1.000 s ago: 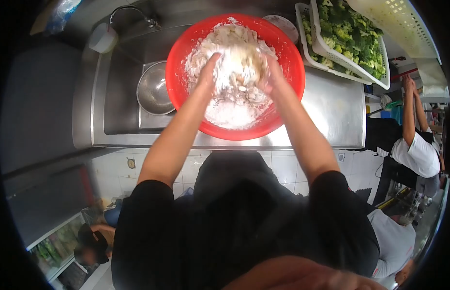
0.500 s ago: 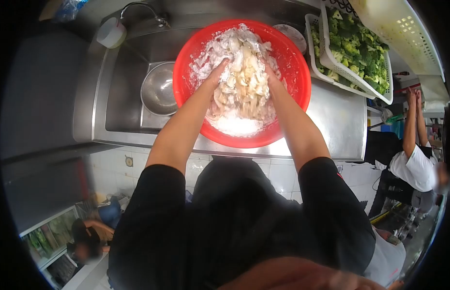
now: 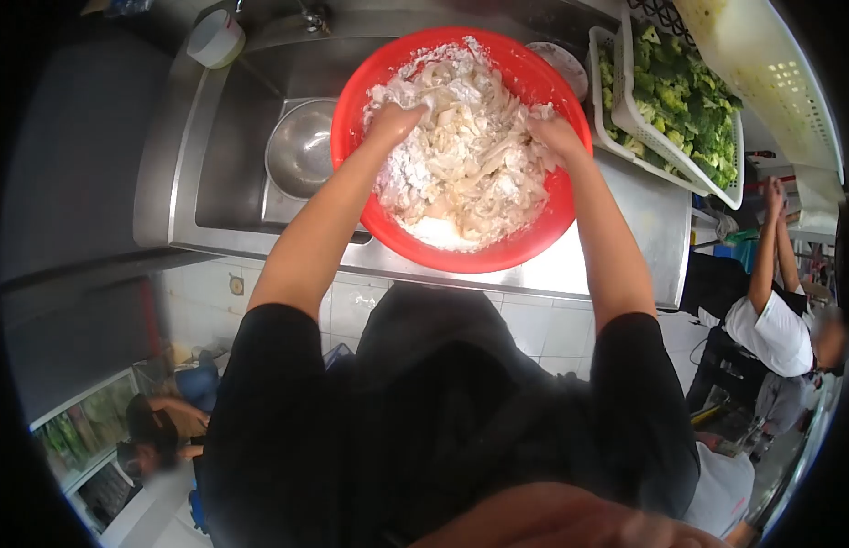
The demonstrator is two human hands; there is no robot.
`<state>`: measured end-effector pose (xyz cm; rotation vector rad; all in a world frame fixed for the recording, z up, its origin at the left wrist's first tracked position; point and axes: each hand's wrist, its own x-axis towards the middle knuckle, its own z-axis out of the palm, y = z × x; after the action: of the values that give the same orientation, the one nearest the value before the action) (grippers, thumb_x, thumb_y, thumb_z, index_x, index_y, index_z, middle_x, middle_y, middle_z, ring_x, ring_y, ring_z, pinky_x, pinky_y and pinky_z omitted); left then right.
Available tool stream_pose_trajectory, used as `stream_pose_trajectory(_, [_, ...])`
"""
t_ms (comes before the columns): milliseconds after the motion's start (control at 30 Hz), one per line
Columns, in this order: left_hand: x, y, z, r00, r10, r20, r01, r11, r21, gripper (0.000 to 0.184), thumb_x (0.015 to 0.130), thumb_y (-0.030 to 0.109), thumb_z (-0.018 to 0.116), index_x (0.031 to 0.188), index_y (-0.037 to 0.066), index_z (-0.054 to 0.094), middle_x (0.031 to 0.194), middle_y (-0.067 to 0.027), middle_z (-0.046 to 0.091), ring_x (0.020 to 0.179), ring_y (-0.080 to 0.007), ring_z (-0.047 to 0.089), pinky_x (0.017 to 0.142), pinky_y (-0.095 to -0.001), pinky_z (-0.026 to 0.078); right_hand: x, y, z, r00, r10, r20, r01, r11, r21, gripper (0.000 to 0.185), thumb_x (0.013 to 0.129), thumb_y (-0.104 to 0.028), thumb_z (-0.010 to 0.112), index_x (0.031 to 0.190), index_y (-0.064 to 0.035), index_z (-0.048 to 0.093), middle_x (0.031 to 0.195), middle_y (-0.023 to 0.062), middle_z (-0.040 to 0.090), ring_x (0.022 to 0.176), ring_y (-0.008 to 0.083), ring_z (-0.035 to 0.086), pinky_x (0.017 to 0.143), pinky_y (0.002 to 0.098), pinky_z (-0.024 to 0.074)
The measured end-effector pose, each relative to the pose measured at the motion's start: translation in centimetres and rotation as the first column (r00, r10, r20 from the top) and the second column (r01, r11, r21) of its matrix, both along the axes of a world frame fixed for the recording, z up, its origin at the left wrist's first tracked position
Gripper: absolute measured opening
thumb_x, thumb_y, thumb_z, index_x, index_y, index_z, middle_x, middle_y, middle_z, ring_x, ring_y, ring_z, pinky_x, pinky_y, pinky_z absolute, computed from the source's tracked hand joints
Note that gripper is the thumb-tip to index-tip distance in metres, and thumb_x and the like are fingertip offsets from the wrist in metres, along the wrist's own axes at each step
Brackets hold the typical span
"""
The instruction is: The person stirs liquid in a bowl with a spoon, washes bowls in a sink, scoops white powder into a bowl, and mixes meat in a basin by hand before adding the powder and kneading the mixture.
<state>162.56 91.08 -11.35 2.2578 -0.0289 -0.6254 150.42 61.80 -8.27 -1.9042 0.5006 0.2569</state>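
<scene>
A wide red bowl (image 3: 353, 100) stands on the metal counter and holds a heap of pale, sliced-looking pieces (image 3: 470, 155) coated in white powder. My left hand (image 3: 397, 125) rests at the heap's left side, its fingertips sunk among the pieces. On the opposite side, my right hand (image 3: 554, 137) touches the heap, with its fingers largely hidden by powder and pieces. Looser white powder (image 3: 440, 232) lies low in the bowl. Whether either hand grips anything cannot be made out.
Left of the bowl, a metal bowl (image 3: 301, 151) sits in the sink (image 3: 237, 137). A white tub (image 3: 215, 39) stands at its corner. Broccoli fills white baskets (image 3: 662, 137) at right. Other people (image 3: 776, 329) are at the right and lower left (image 3: 164, 429).
My hands have moved apart toward the bowl's sides. The pieces, earlier heaped between them and blurred by motion, now lie spread out lower across the bowl.
</scene>
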Motion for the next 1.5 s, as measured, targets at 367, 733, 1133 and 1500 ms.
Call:
stream_pose_trajectory(367, [9.2, -7.6, 0.7, 0.935, -0.206, -0.288, 0.024, 0.848, -0.529, 0.064, 0.093, 0.056, 0.047, 0.148, 0.025, 0.034, 0.147, -0.0092, 0.040, 0.131, -0.0259, 0.042, 0.106, -0.0415, 0.037, 11.1, 3.4, -1.5, 0.972, -0.187, -0.145, 0.216, 0.454, 0.864, 0.057, 0.092, -0.047, 0.055, 0.132, -0.0062, 0.051, 0.130, 0.0101, 0.057, 0.121, 0.0253, 0.053, 0.102, 0.0401, 0.0439])
stream_pose_trajectory(733, [-4.1, 1.3, 5.8, 0.898, -0.422, 0.123, 0.430, 0.902, -0.041, 0.064, 0.080, 0.037, 0.073, 0.125, -0.006, 0.054, 0.121, -0.0205, 0.061, 0.113, -0.0264, 0.059, 0.096, -0.0366, 0.046, -2.1, 3.3, 5.7, 0.950, 0.295, 0.108, -0.265, 0.938, -0.225, 0.032, 0.079, -0.017, 0.064, 0.106, 0.0000, 0.064, 0.075, 0.0100, 0.068, 0.078, 0.0275, 0.067, 0.075, 0.0373, 0.0517])
stream_pose_trajectory(1133, [7.9, -9.8, -2.1, 0.855, -0.168, -0.490, -0.269, 0.665, -0.697, 0.069, 0.081, 0.048, 0.068, 0.130, 0.001, 0.054, 0.125, -0.0171, 0.059, 0.111, -0.0300, 0.057, 0.095, -0.0388, 0.046, 12.9, 2.1, -7.1, 0.986, -0.120, -0.117, 0.155, 0.386, 0.909, 0.054, 0.089, -0.035, 0.061, 0.134, -0.0075, 0.049, 0.122, 0.0133, 0.060, 0.117, 0.0260, 0.054, 0.099, 0.0398, 0.0447])
stream_pose_trajectory(1500, [2.5, -3.9, 6.9, 0.785, -0.600, 0.153, 0.617, 0.739, -0.270, 0.063, 0.067, 0.024, 0.075, 0.123, 0.001, 0.058, 0.111, -0.0118, 0.066, 0.102, -0.0245, 0.063, 0.090, -0.0361, 0.049, 5.7, -0.1, 4.4, 0.856, 0.495, 0.150, -0.516, 0.832, 0.203, 0.061, 0.071, -0.011, 0.068, 0.128, 0.0031, 0.052, 0.124, 0.0145, 0.060, 0.102, 0.0253, 0.064, 0.089, 0.0351, 0.0503])
